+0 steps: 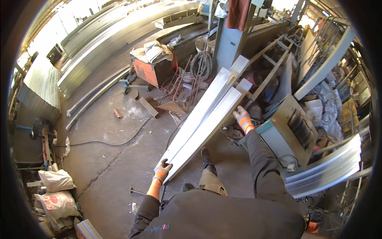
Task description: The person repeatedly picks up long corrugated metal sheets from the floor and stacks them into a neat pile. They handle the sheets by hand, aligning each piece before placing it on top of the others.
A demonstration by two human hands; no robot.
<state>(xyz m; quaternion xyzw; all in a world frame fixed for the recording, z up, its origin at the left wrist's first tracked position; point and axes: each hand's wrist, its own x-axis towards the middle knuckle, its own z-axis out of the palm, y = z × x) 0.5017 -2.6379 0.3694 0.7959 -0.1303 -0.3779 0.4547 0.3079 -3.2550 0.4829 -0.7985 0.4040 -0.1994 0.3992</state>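
Note:
Two long, silvery ribbed metal panels slant side by side from in front of me toward the far right. My left hand, in a grey and orange work glove, grips their near end, thumb and a finger showing over the metal. Further along, my right hand, gloved alike, holds the right edge of the right-hand panel; its fingertips are partly hidden at that edge. The far ends of the panels reach a cluttered pile of frames beside a grey post.
An orange-red box topped with cloths stands beyond the panels. A cable crosses the concrete floor. At right sit a grey-green machine casing and curved metal sheets. White sacks are stacked at lower left.

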